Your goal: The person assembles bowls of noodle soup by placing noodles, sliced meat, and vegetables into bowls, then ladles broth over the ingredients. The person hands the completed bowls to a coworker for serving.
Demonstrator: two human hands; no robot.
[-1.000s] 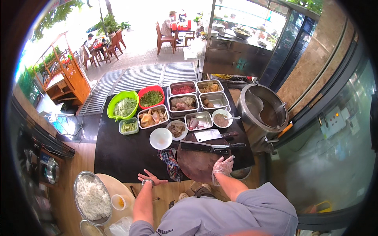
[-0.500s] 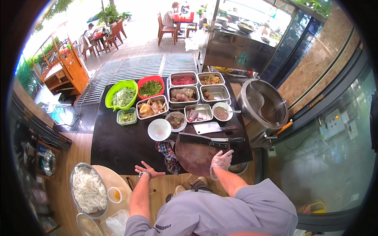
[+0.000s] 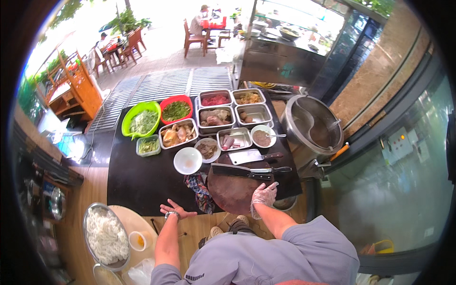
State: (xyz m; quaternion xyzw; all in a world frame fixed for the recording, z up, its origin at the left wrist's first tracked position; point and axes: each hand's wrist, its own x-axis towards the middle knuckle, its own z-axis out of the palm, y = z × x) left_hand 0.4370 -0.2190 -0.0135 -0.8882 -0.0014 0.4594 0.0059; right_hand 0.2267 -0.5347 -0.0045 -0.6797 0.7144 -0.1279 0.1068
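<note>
My left hand (image 3: pixel 176 209), bare and with a bracelet at the wrist, is at the table's near edge with its fingers spread and nothing in it. In a clear plastic glove, my right hand (image 3: pixel 264 195) rests by the right rim of the round wooden chopping board (image 3: pixel 232 194), fingers loosely apart. Across the board's far part lie a cleaver (image 3: pixel 245 156) with a brown handle, a dark-bladed knife (image 3: pixel 236 170) and a sharpening steel (image 3: pixel 270 170). A crumpled patterned cloth (image 3: pixel 200 194) touches the board's left side.
Beyond the board stand a white bowl (image 3: pixel 187 160), a tray of chicken pieces (image 3: pixel 177 134), a green basket of shredded vegetables (image 3: pixel 141 119), a red basket of chopped greens (image 3: pixel 175 109) and several meat trays. A large divided pot (image 3: pixel 312 126) is at right; noodles (image 3: pixel 107 236) fill a tray at lower left.
The whole view has shifted slightly, with the table's things now a little further left. Both hands keep nearly the same pose, and nothing has been picked up.
</note>
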